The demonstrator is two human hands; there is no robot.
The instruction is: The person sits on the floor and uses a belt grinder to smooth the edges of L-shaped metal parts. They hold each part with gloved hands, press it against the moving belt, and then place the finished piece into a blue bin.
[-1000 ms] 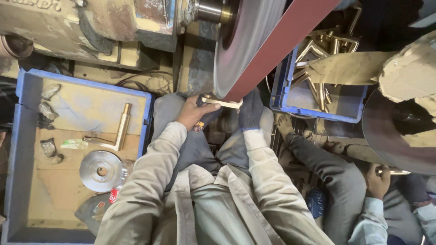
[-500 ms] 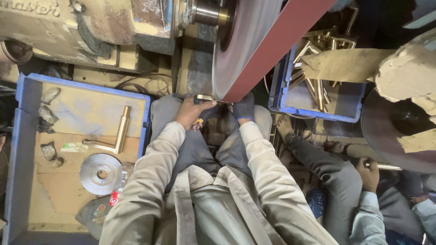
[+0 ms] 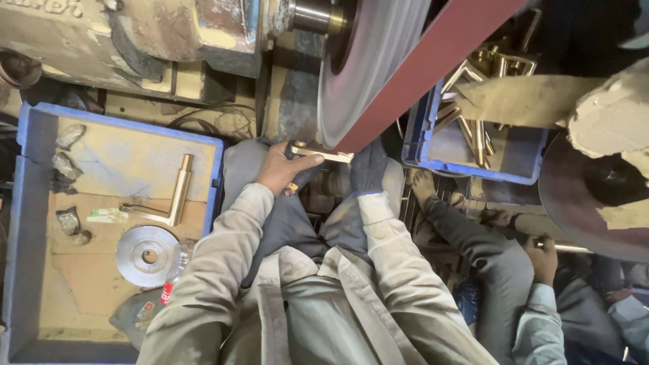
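My left hand [image 3: 282,167], bare, grips one end of a brass piece [image 3: 323,152] and presses it against the red abrasive belt [image 3: 433,64] running over a grey wheel [image 3: 368,61]. My right hand [image 3: 368,167] wears a dark glove and holds the other end of the same piece, just under the belt. Both arms are in beige sleeves, stretched forward over my knees.
A blue crate [image 3: 27,223] at left holds an L-shaped brass fitting [image 3: 177,192], a round metal disc [image 3: 147,255] and scraps. Another blue crate [image 3: 473,152] at upper right holds several brass fittings. A second person's hand [image 3: 541,260] works at lower right beside a large wheel [image 3: 595,196].
Both hands have stayed on the brass piece at the belt; they shifted slightly along it. The view has drifted a little.
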